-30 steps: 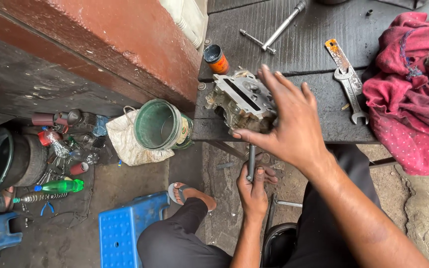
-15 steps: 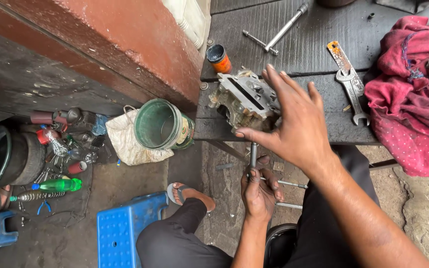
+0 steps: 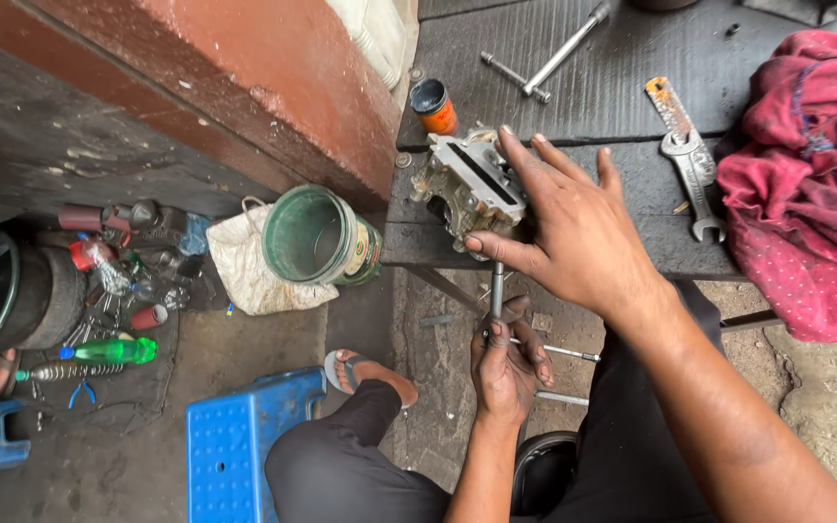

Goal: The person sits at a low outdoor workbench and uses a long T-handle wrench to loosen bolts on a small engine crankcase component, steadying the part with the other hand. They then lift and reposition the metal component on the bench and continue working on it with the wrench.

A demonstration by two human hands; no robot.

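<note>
A grimy metal engine part (image 3: 465, 184), a carburettor-like block, sits at the front edge of a dark wooden bench (image 3: 632, 87). My right hand (image 3: 573, 228) lies flat over it with fingers spread, thumb against its lower side. Below the bench edge my left hand (image 3: 508, 363) is closed around the handle of a T-handle tool (image 3: 496, 291) whose steel shaft points up into the underside of the part.
On the bench lie a small orange tin (image 3: 433, 105), a T-bar socket wrench (image 3: 554, 58), a spanner (image 3: 685, 160) and a red rag (image 3: 811, 184). On the floor stand a green bucket (image 3: 317, 237), a white bag (image 3: 249, 266), a blue plastic stool (image 3: 234, 450), a tyre (image 3: 12, 300) and scattered bottles.
My right hand has slid a little further over the metal part. My left hand stays on the tool beneath it, shifted slightly.
</note>
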